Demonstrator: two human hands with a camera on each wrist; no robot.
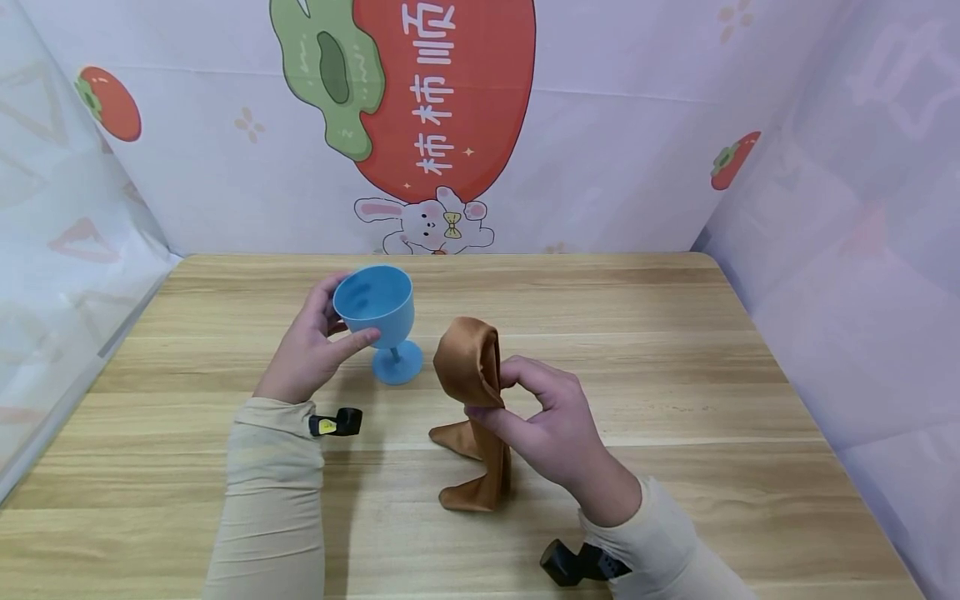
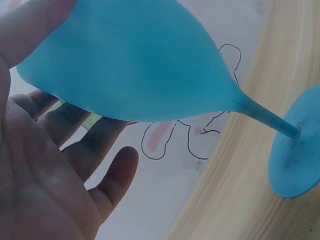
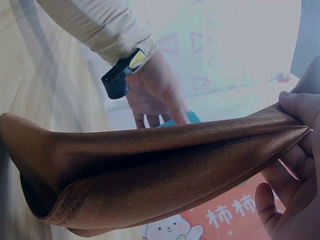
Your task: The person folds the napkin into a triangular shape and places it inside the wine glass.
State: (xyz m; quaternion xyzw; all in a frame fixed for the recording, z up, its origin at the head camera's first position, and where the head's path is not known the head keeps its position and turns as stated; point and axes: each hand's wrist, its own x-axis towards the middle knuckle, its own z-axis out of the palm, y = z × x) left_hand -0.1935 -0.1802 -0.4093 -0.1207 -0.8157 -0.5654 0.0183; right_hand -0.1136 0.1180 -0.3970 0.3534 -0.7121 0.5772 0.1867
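My left hand (image 1: 307, 346) holds a blue plastic goblet (image 1: 390, 321) by its bowl, thumb on the near side and fingers round the far left side. The goblet leans a little, its round foot (image 2: 295, 150) close over the table. In the left wrist view, the bowl lies between the thumb and the fingers. My right hand (image 1: 551, 417) pinches a folded brown satin necktie (image 1: 468, 362) between thumb and fingers. Above the pinch the cloth makes a wide loop; below, two tails hang down and bend at the tabletop. A stitched fold (image 3: 70, 200) shows along the cloth in the right wrist view.
The wooden table (image 1: 637, 333) reaches back to a pale printed cloth backdrop (image 1: 615, 150) with a big red persimmon and a rabbit. Similar cloth hangs on both sides. A small black camera (image 1: 345, 422) sits on the left wrist, another (image 1: 570, 562) on the right.
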